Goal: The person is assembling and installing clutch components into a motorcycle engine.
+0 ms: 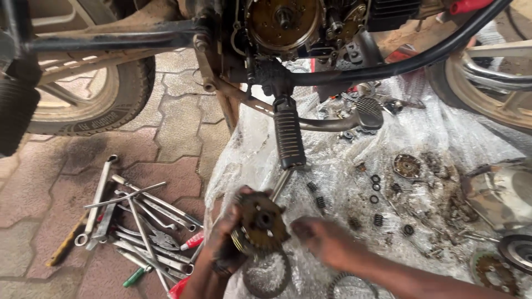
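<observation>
Left hand (224, 235) grips greasy clutch hub (259, 224); right hand (318, 239), blurred, beside.

Both hands low in the head view, forearms entering from the bottom edge.
Left hand (224, 232) is raised with fingers (235, 213) curled in a grip; right hand (321, 241) lies palm down, blurred, fingers pointing left, forearm angled toward lower right.

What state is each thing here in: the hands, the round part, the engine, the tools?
Left hand: gripping the clutch hub, held upright.
Right hand: open, beside the hub, blurred.
Engine: side cover off, innards exposed.
Footpeg: folded down.
Wrenches: piled loose on the paving.
Springs: loose on the plastic sheet.
</observation>
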